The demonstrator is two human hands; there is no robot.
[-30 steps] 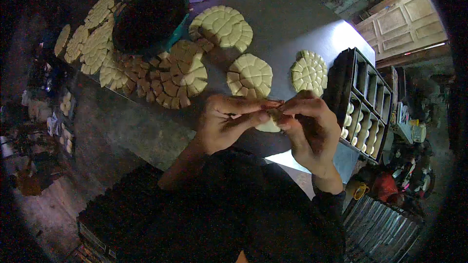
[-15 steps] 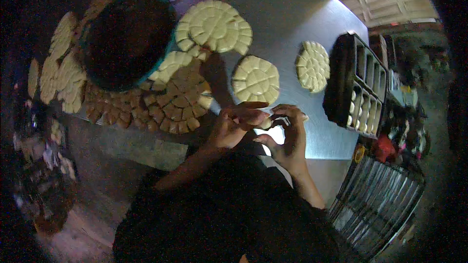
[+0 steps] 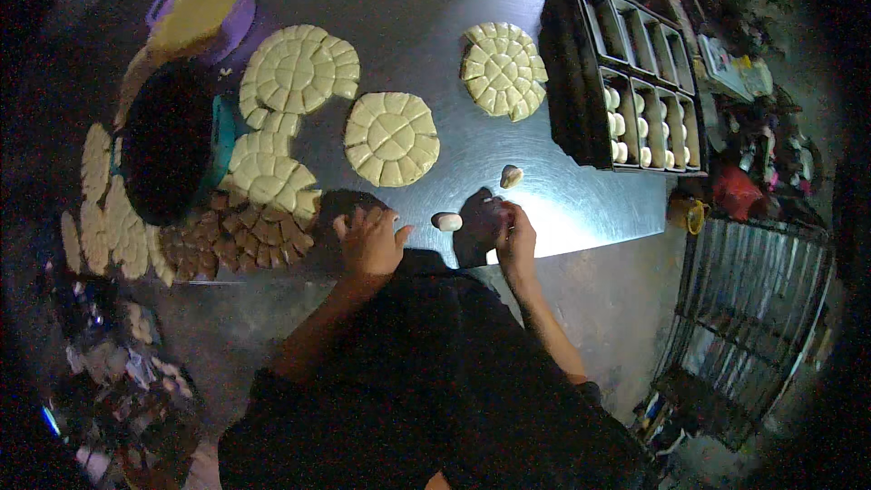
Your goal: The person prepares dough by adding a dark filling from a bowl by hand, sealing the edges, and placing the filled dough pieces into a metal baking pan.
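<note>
Dough lumps lie on the metal table point(image 3: 413, 27) near its front edge: one pale lump point(image 3: 446, 220) sits between the two hands, and another lump point(image 3: 512, 176) rests a little farther from that edge, just beyond the right hand. Over the front edge, the left hand point(image 3: 370, 240) is open and palm down, its fingers spread, near the left-hand dough rounds. With fingers curled, the right hand point(image 3: 517, 240) is also at the front edge; whether it grips anything I cannot tell. Farther back lie one scored dough round point(image 3: 392, 139) and, nearer the right edge, another round point(image 3: 504, 71). Beside that edge stands a black pan point(image 3: 564, 95), with dough balls point(image 3: 617, 125) in its nearer row of compartments. Toward the left end are more scored rounds point(image 3: 299, 71), some shadowed, a teal bowl point(image 3: 223, 141) and a purple bowl point(image 3: 241, 20) of yellow stuff.
</note>
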